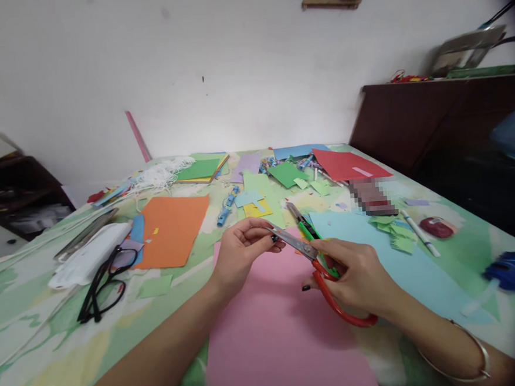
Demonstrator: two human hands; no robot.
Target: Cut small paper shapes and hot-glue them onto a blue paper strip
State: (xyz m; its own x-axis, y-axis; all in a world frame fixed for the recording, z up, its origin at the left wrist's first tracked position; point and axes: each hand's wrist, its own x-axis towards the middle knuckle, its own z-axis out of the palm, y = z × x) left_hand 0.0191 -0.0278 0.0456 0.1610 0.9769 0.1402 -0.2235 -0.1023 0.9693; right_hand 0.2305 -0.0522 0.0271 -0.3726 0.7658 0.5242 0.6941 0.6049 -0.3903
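Red-handled scissors are in my right hand, the blades pointing up and to the left. The tips of the blades reach the fingers of my left hand, which are pressed together; whatever they hold is too small or hidden to make out. Both hands are above a pink sheet at the table's front edge. A green cutter with its blade end showing lies behind the scissors, partly covered by my right hand. To the right a light blue sheet is spread out.
Black glasses, a white case and an orange sheet are on the left. Behind are green paper, a red sheet and small scraps. Blue tape and a white pen lie right.
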